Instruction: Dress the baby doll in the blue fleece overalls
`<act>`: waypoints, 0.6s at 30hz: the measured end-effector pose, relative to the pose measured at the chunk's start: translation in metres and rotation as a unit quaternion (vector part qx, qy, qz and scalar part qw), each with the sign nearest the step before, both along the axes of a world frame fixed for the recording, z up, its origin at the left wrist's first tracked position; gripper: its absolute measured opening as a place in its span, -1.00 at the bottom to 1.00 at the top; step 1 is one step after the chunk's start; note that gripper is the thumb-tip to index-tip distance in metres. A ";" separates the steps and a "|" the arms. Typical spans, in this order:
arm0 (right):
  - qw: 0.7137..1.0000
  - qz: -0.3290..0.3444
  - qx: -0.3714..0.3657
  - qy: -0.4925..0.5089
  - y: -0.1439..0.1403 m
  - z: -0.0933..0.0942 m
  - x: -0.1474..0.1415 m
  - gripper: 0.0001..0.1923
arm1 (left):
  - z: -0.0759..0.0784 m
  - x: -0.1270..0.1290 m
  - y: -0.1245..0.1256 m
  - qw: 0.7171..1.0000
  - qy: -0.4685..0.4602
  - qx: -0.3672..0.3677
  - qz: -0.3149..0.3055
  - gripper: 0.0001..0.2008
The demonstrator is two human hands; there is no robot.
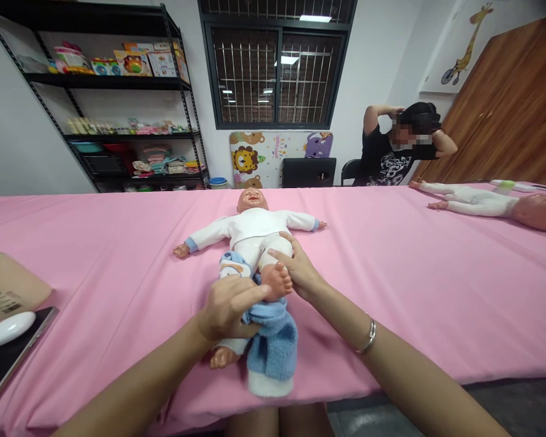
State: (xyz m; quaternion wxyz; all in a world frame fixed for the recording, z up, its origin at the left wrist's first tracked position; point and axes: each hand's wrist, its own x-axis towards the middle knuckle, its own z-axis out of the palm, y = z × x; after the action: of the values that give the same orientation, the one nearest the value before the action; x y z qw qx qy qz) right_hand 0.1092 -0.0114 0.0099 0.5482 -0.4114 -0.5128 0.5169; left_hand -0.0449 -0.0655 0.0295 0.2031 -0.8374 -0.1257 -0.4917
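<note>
In the head view, a baby doll (253, 233) lay on its back on the pink-covered worktop (391, 267), head toward twelve o'clock and legs toward six, right between the two hands. The left hand (227, 306), at about seven o'clock from the doll's middle, was closed around the blue fleece trousers (273, 343) bunched about the doll's lower legs. The right hand (298, 267), at about four o'clock from the doll's middle, curled loosely against the doll's thigh and bare foot, fingers touching the white body suit.

The left hand hid most of one leg; only its toes showed below. A second doll (486, 203) lay at two o'clock, cut off by the frame edge. A seated person (398, 152) sat behind the worktop at one o'clock.
</note>
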 end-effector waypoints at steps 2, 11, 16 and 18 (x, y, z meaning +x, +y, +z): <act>0.999 -0.026 0.036 -0.009 -0.001 -0.004 -0.002 -0.28 | -0.001 0.000 -0.002 1.000 -0.021 0.008 0.007 -0.59; 0.996 -0.010 0.071 -0.062 0.006 -0.011 0.001 -0.35 | 0.016 0.000 0.001 0.916 -0.073 -0.395 -0.017 -0.90; 0.994 0.106 0.002 -0.029 0.003 -0.006 0.001 -0.47 | 0.017 -0.004 0.016 0.803 -0.140 -0.576 -0.058 -0.93; 0.988 0.152 -0.031 0.008 0.002 -0.006 0.001 -0.46 | 0.018 -0.007 0.019 0.767 -0.138 -0.623 -0.067 -0.94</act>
State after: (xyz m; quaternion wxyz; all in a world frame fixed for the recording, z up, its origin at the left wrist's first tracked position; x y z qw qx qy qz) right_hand 0.1099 -0.0092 0.0040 0.4545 -0.3416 -0.5490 0.6127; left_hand -0.0520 -0.0462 0.0476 -0.4163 -0.7094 -0.3748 -0.4277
